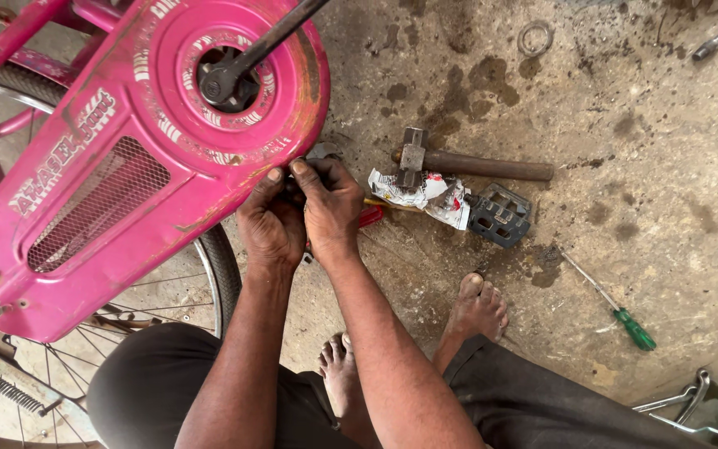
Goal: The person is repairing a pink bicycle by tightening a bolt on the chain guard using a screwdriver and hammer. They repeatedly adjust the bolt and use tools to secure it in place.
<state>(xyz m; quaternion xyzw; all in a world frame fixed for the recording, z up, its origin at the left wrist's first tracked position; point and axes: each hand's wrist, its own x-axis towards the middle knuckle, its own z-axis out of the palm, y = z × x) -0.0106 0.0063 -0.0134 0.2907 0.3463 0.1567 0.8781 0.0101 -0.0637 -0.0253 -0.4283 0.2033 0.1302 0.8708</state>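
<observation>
A pink bicycle chain guard (126, 158) fills ten o'clock, tilted within reach. At its lower rim, both thumbs press: the left hand (272, 224) and right hand (331, 208) pinch closed on a small part, mostly hidden. On the oil-stained concrete floor (625, 208), hammer (467, 162), pedal (500, 214) and green-handled screwdriver (617, 308) lie toward three o'clock.

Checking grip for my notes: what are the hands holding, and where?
Both hands, left and right, pinch the lower rim of the pink chain cover; anything between the fingers is hidden.
</observation>
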